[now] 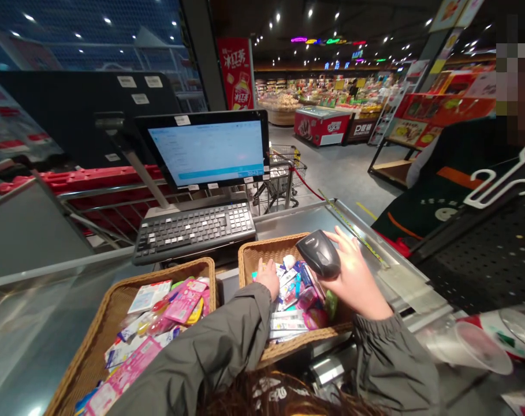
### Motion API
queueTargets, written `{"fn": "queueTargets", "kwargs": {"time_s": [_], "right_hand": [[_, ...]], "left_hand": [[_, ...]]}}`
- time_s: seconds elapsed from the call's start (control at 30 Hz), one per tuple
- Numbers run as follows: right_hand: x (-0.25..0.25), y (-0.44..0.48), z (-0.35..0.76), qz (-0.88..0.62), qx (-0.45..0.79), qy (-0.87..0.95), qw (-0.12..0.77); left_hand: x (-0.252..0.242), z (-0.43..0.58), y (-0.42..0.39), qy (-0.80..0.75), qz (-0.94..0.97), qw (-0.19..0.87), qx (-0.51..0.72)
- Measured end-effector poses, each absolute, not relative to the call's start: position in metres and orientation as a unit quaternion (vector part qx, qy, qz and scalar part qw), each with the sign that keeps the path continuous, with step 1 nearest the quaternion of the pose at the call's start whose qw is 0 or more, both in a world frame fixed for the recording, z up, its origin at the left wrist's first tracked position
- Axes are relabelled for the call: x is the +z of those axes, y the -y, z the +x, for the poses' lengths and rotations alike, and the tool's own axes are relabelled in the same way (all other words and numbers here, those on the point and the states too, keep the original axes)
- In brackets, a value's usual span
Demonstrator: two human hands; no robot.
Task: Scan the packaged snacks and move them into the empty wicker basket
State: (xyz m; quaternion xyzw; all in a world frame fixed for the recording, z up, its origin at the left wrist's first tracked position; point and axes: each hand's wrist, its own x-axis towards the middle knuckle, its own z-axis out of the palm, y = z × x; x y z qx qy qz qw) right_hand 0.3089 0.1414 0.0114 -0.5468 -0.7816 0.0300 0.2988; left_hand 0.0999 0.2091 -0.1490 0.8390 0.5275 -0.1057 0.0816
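My right hand (360, 274) grips a black barcode scanner (318, 253), held over the right wicker basket (251, 254). My left hand (268, 277) reaches into that same basket, its fingers stretched out and slightly apart beside the small packages (290, 283). Whether those fingertips touch a package I cannot tell. White, blue and pink packs lie jumbled there, partly hidden under the scanner and my sleeves. To the left stands a second wicker basket (101, 312) with pink packages (185, 300) and a white box (148, 296); my left forearm crosses over part of it.
Behind the baskets are a keyboard (197, 228) and a lit checkout screen (210, 150). A yellow tape measure (353, 231) lies along the metal counter (314, 216). Plastic cups (474, 346) stand at the lower right. Another person in a dark apron (444, 185) is at the right.
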Motion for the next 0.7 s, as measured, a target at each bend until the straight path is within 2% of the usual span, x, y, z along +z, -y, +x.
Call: {"fn": "queueTargets", "kwargs": {"time_s": [0.4, 0.7], "right_hand": [[0.015, -0.134, 0.311, -0.548, 0.023, 0.776, 0.311], [0.016, -0.125, 0.314, -0.562, 0.009, 0.760, 0.326]], "left_hand": [[-0.130, 0.100, -0.204, -0.545, 0.823, 0.085, -0.132], [-0.034, 0.078, -0.211, -0.517, 0.856, -0.027, 0.002]]}}
